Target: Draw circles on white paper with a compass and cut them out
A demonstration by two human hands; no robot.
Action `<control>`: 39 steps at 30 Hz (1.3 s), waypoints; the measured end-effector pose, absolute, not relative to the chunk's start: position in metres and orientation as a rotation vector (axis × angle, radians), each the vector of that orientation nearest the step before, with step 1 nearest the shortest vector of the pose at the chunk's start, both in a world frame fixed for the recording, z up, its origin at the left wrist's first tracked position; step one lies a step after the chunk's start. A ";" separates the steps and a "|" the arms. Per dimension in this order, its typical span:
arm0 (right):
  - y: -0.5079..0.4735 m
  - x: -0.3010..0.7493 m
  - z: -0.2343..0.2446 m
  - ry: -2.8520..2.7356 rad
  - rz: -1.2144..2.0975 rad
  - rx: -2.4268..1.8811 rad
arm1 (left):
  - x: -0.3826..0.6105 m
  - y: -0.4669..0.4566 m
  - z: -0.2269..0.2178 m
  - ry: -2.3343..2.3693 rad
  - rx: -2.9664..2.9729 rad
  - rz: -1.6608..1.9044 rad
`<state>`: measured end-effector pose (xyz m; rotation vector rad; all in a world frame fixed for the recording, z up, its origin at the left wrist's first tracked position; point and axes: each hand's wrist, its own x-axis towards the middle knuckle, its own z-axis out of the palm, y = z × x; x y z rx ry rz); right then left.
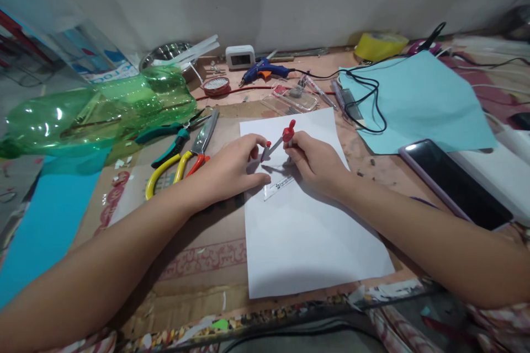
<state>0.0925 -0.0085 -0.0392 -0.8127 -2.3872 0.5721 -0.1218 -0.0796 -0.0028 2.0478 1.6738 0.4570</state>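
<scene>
A drawing compass with a red head (pixel 289 133) stands with its legs spread over a white sheet of paper (pixel 306 242). My right hand (pixel 317 162) pinches the compass just below its head. My left hand (pixel 238 168) is at the left leg, with thumb and index finger apart and the index fingertip close to the small red knob; whether it touches is unclear. Between my hands a clear ruler (pixel 278 186) lies on the paper, partly covered by my right hand.
Left of the paper lie yellow-handled scissors (pixel 182 168), green-handled pliers (pixel 176 140) and a green plastic bottle (pixel 103 105). Behind are a blue glue gun (pixel 265 70) and a small white clock (pixel 240 57). Light-blue paper (pixel 422 99) and a phone (pixel 457 182) are right.
</scene>
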 end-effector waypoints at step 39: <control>-0.010 0.094 -0.037 -2.392 0.583 -0.802 | -0.062 -0.139 0.005 1.616 2.573 -0.205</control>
